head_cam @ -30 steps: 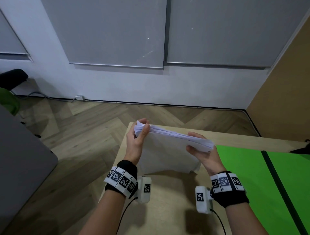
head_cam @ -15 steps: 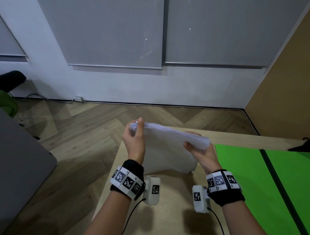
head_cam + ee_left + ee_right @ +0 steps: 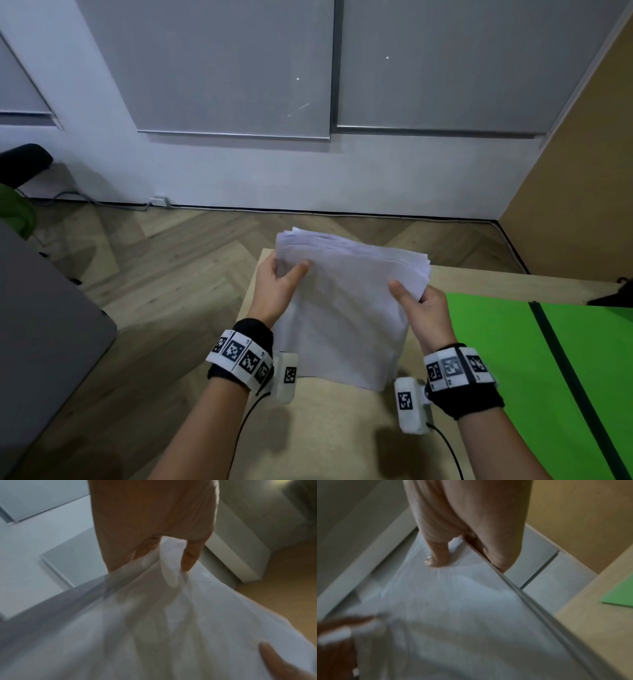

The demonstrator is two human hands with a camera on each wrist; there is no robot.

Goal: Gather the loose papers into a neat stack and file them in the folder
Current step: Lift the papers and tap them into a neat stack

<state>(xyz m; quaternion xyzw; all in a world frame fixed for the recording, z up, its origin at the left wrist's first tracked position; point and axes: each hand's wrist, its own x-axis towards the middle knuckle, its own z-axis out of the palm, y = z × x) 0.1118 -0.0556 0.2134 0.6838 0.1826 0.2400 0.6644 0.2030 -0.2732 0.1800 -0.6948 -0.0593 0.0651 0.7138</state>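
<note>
A stack of white papers (image 3: 346, 308) stands tilted above the wooden table (image 3: 329, 428), its lower edge near the tabletop. My left hand (image 3: 279, 284) grips the stack's left side, thumb on the front sheet. My right hand (image 3: 416, 305) grips the right side, thumb on the front. In the left wrist view the papers (image 3: 154, 622) bunch between thumb and fingers of my left hand (image 3: 171, 555). The right wrist view shows my right hand (image 3: 462, 555) pinching the papers (image 3: 453, 608) at their edge. The green folder (image 3: 534, 377) lies open on the table to the right.
A dark spine strip (image 3: 568, 383) runs down the folder. The table's left edge drops to a herringbone wood floor (image 3: 154, 274). A grey surface (image 3: 41, 325) stands at far left, a brown panel (image 3: 582, 171) at right, and a white wall behind.
The stack has swung from lying nearly flat between my hands to standing tilted, front sheet towards me. Both hands kept their grip and shifted their thumbs onto the front.
</note>
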